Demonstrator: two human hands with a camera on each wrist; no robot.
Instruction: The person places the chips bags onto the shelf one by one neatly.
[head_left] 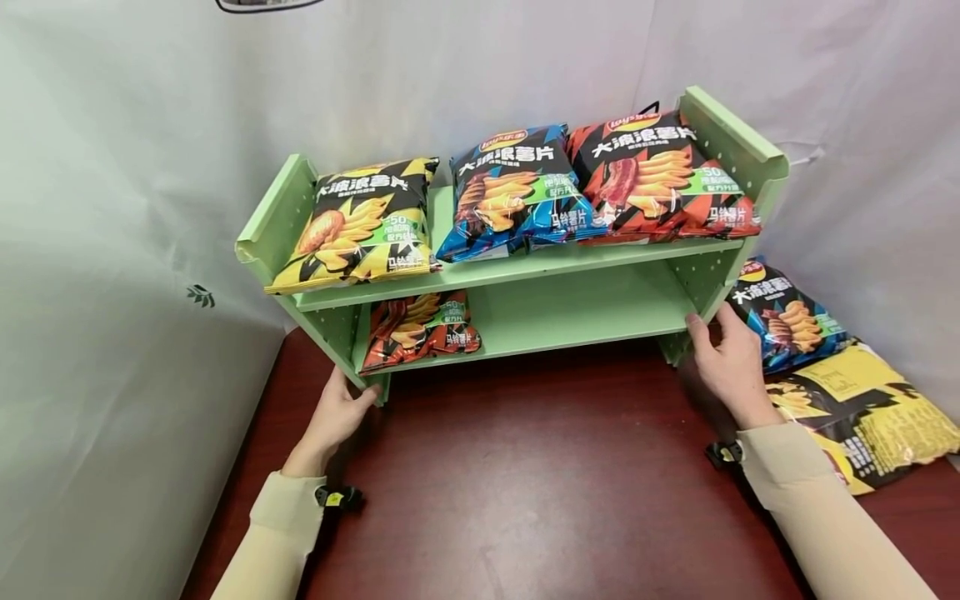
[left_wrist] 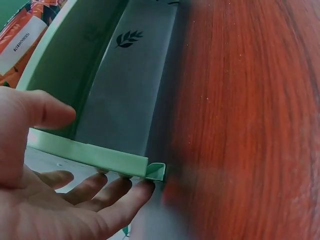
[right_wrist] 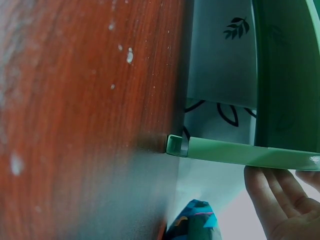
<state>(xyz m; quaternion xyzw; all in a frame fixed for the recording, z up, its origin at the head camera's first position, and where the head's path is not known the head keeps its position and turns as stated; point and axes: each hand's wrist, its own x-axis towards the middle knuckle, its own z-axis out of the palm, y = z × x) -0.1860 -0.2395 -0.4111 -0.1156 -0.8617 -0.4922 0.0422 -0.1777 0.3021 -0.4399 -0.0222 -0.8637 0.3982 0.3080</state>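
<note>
A green two-tier shelf [head_left: 570,308] stands tilted in the head view, with both hands at its lower sides. My left hand [head_left: 339,414] grips the left side panel; in the left wrist view the thumb [left_wrist: 50,111] lies inside the panel and the fingers [left_wrist: 120,200] along its outer face. My right hand [head_left: 726,367] holds the right side panel, its fingers [right_wrist: 272,192] against the outer face. On the upper tier lie a yellow chip bag [head_left: 360,225], a blue chip bag [head_left: 517,192] and a red chip bag [head_left: 652,179]. Another red chip bag [head_left: 423,329] sits at the left of the lower tier.
Right of the shelf, a blue chip bag [head_left: 787,321] and a yellow chip bag [head_left: 862,412] lie beside my right forearm. Beneath is a dark red wooden table [head_left: 525,483]. White cloth [head_left: 112,250] with leaf prints hangs at the back and left.
</note>
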